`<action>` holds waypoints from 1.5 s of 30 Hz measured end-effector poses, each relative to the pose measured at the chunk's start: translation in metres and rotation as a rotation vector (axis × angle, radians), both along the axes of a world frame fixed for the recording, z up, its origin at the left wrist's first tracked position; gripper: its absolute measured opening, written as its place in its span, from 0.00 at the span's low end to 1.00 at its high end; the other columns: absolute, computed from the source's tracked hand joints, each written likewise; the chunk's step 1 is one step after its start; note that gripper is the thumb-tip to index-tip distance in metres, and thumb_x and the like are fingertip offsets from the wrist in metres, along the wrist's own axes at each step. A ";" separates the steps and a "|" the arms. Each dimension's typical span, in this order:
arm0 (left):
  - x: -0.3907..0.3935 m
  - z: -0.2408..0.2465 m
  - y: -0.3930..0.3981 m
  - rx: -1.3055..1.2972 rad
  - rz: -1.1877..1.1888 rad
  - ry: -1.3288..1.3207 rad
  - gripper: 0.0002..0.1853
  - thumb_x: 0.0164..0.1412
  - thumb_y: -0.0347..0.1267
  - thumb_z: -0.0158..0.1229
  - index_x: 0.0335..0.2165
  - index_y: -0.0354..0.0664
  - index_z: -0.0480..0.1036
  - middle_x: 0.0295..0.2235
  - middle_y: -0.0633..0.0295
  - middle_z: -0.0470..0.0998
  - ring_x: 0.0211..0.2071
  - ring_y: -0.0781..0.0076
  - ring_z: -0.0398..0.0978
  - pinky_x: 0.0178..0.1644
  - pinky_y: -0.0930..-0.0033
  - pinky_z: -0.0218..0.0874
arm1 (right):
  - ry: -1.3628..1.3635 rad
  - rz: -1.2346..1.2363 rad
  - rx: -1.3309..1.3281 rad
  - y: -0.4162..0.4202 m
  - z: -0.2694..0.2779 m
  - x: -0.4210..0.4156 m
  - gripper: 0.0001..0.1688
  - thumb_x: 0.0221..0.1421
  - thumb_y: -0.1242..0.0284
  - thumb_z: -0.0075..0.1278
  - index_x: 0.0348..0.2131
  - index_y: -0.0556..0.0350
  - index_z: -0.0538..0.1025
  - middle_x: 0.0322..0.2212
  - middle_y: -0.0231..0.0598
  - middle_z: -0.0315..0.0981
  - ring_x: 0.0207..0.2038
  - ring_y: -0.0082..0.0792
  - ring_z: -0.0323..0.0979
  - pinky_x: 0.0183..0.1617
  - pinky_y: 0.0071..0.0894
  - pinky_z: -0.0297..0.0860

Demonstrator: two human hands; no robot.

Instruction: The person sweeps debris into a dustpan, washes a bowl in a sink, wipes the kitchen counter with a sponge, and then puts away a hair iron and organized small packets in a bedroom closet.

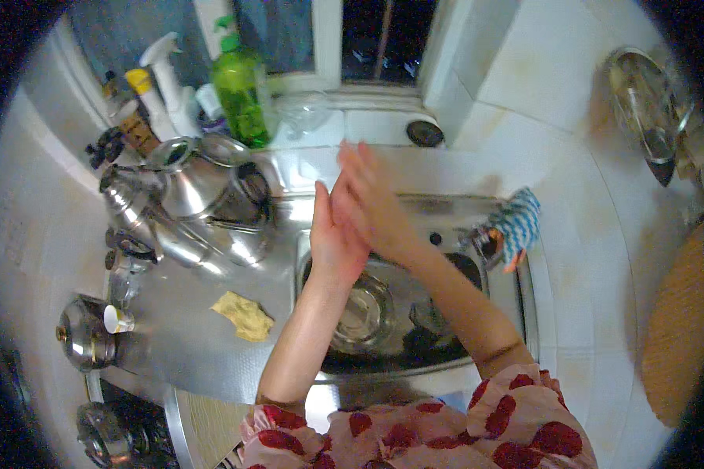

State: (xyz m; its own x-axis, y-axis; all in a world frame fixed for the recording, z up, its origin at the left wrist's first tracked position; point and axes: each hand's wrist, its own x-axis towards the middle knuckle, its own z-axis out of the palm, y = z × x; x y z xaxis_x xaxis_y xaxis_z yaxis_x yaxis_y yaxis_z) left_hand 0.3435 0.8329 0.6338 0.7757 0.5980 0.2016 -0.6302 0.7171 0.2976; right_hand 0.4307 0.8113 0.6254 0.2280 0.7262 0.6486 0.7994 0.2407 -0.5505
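Note:
Above the sink, my left hand (334,237) and my right hand (381,214) meet palm to palm, with nothing visible between them. The left thumb stands away from its palm. My right hand is blurred, and its fingers point up and away from me. Beneath my forearms lies the stainless steel sink (387,372), with a clear glass bowl (358,313) in it. A dark item (422,334) sits to the right of the bowl, too unclear to name.
Stacked metal pots (193,187) crowd the left drainboard near a yellow cloth (245,316). A green pump bottle (240,94) and a white spray bottle (167,82) stand behind. At the sink's right edge hangs a blue-and-white striped cloth (519,223). A paper cup (118,319) is far left.

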 end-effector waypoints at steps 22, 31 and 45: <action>0.053 -0.202 -0.195 -0.214 -0.043 0.673 0.13 0.49 0.26 0.47 0.36 0.38 0.65 0.39 0.62 0.67 0.40 0.70 0.64 0.44 0.72 0.56 | 1.782 0.127 -0.253 -0.192 -0.177 0.055 0.10 0.47 0.65 0.46 0.23 0.53 0.68 0.15 0.32 0.65 0.21 0.27 0.66 0.25 0.27 0.63; 0.077 -0.184 -0.177 -0.027 -0.309 0.698 0.11 0.47 0.38 0.53 0.27 0.45 0.63 0.23 0.64 0.66 0.25 0.69 0.66 0.33 0.64 0.60 | 1.212 -0.185 -0.107 -0.207 -0.174 0.022 0.11 0.45 0.73 0.42 0.32 0.59 0.67 0.22 0.38 0.68 0.30 0.38 0.67 0.36 0.34 0.64; 0.100 -0.165 -0.197 -0.183 -0.282 0.846 0.12 0.45 0.34 0.55 0.16 0.47 0.59 0.16 0.67 0.63 0.19 0.72 0.62 0.29 0.69 0.58 | 0.480 -0.315 -0.348 -0.235 -0.169 0.033 0.13 0.45 0.79 0.41 0.34 0.62 0.69 0.32 0.42 0.68 0.36 0.30 0.67 0.40 0.25 0.63</action>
State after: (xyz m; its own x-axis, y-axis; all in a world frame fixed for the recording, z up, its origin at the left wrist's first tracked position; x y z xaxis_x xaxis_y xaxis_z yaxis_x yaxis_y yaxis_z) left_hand 0.4433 0.6356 0.4689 0.7439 0.3300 -0.5811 -0.0469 0.8932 0.4472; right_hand 0.4633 0.5763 0.4564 0.6679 0.7264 0.1624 0.4492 -0.2194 -0.8661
